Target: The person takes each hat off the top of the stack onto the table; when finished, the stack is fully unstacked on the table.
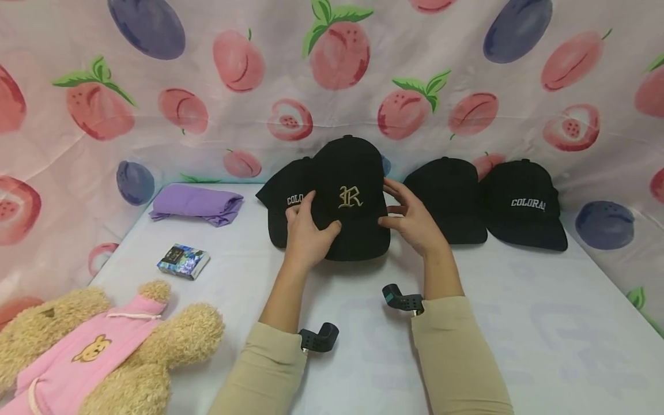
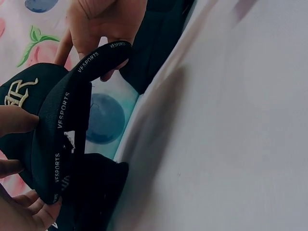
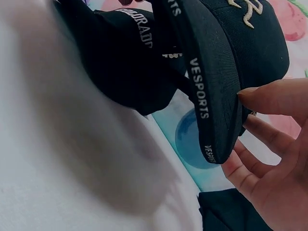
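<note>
A black baseball cap (image 1: 358, 167) with a gold "R" on its front is held up between both hands, its brim toward me. My left hand (image 1: 307, 237) grips its left side, thumb on the brim (image 2: 50, 125). On the opposite side, my right hand (image 1: 415, 222) pinches the brim's edge between thumb and fingers. "VESPORTS" lettering runs along the brim edge in both wrist views. Behind the held cap, a black Colorado cap (image 1: 282, 216) is partly hidden. In the right wrist view that Colorado cap (image 3: 122, 57) sits on the white table, and a shadow lies below the held cap.
Right of the hands stand a black cap (image 1: 446, 202) and another Colorado cap (image 1: 526, 207). A folded purple cloth (image 1: 197, 203) and a small patterned box (image 1: 184, 261) lie on the left. A teddy bear (image 1: 104, 351) in pink occupies the near left. Fruit-print fabric (image 1: 342, 109) hangs behind the table (image 1: 544, 323).
</note>
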`<state>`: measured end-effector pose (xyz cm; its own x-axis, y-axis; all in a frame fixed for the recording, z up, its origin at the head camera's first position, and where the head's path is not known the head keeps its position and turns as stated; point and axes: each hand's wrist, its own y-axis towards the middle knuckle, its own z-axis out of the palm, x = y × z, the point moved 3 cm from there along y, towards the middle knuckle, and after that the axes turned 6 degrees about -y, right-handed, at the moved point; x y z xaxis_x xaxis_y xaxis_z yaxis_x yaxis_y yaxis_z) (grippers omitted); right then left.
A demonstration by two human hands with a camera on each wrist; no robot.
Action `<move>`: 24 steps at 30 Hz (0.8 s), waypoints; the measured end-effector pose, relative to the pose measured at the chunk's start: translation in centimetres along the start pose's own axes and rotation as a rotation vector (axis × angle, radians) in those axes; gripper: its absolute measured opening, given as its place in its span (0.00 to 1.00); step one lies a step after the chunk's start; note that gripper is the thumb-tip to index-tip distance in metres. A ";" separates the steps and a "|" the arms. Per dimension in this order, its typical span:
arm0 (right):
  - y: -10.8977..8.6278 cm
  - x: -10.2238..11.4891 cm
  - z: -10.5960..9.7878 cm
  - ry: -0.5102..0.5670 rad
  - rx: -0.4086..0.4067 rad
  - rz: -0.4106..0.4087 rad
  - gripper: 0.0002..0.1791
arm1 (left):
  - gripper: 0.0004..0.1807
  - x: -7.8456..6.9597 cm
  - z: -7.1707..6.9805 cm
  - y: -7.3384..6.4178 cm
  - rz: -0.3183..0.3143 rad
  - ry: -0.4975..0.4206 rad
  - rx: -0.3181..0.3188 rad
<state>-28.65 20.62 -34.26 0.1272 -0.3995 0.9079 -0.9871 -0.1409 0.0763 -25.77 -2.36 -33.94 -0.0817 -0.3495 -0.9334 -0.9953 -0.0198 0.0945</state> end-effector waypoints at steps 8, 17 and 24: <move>-0.4 -0.5 -0.8 -0.003 -0.033 0.019 0.48 | 0.46 -0.3 1.0 0.5 -0.004 -0.019 0.021; -0.8 -1.1 -1.6 0.013 -0.081 0.035 0.47 | 0.46 -0.4 2.2 0.7 0.003 -0.007 0.041; -1.1 -1.2 -2.0 0.012 -0.094 0.043 0.47 | 0.46 -0.8 2.4 0.8 0.011 0.028 0.047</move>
<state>-27.97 23.11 -34.61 0.0842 -0.3922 0.9160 -0.9964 -0.0384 0.0751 -26.65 0.18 -33.95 -0.0921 -0.3758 -0.9221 -0.9957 0.0282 0.0880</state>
